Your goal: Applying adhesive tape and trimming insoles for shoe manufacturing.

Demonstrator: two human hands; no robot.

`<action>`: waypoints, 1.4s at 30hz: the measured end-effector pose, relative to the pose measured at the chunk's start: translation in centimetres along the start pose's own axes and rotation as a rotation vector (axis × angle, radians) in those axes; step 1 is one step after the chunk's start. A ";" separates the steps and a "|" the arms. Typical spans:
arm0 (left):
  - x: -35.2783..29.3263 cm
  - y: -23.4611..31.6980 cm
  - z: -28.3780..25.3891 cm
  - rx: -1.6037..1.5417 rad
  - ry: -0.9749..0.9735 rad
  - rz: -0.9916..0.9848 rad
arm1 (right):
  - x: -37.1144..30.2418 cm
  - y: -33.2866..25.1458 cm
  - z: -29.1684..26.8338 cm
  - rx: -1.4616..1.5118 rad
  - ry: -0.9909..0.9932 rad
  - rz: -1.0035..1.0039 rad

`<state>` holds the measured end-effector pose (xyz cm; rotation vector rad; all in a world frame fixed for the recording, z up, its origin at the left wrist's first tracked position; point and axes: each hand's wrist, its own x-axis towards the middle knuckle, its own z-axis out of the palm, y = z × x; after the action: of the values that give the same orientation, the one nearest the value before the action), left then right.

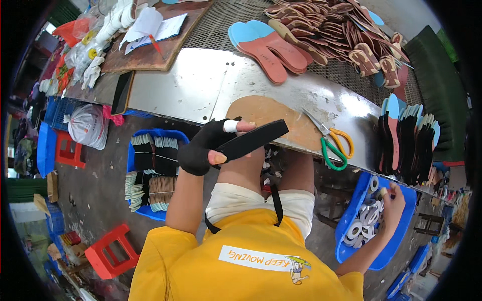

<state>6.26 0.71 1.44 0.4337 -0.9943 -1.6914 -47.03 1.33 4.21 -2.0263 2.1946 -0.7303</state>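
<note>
My left hand [206,146], in a black fingerless glove with white tape round one finger, grips a flat black strip-like piece [256,139] between thumb and fingers. The piece is held above my lap, tilted up to the right. On the right, my right hand [393,203] is bare and reaches over a blue bin [346,246]. White ring-shaped and curved pieces [369,215] lie loose in that bin. My right fingers are bent at the pieces; what they hold, if anything, cannot be made out.
Scissors [334,138] with orange and green handles lie on a brown board [261,113] at the table edge. Blue-and-pink insoles [266,52], an insole pile [321,25] and an upright insole row [406,140] are on the table. A blue crate [159,215] and red stool [113,251] stand left.
</note>
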 end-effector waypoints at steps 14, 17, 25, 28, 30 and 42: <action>-1.4 -4.4 -0.4 -0.492 -0.104 0.209 | 1.7 -24.5 10.5 1.068 -0.958 -0.291; -2.5 -2.5 -0.2 0.226 0.398 0.053 | 2.6 -24.8 11.0 0.962 -0.532 -0.604; 1.6 1.5 5.5 1.135 0.261 0.321 | 3.9 -27.6 9.2 0.704 -0.200 -0.820; 1.4 -0.4 4.8 0.847 0.326 0.224 | 3.5 -27.9 9.3 0.714 -0.217 -0.791; 0.9 -0.7 4.4 0.857 0.373 0.263 | 3.2 -28.2 9.5 0.730 -0.220 -0.779; 0.4 -0.1 3.8 1.462 0.439 0.638 | 1.9 -30.1 10.5 0.574 -0.216 -0.421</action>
<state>3.39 1.89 3.68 1.1762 -1.6535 -0.0509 -15.65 -4.22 6.94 -2.1212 1.2550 -0.9804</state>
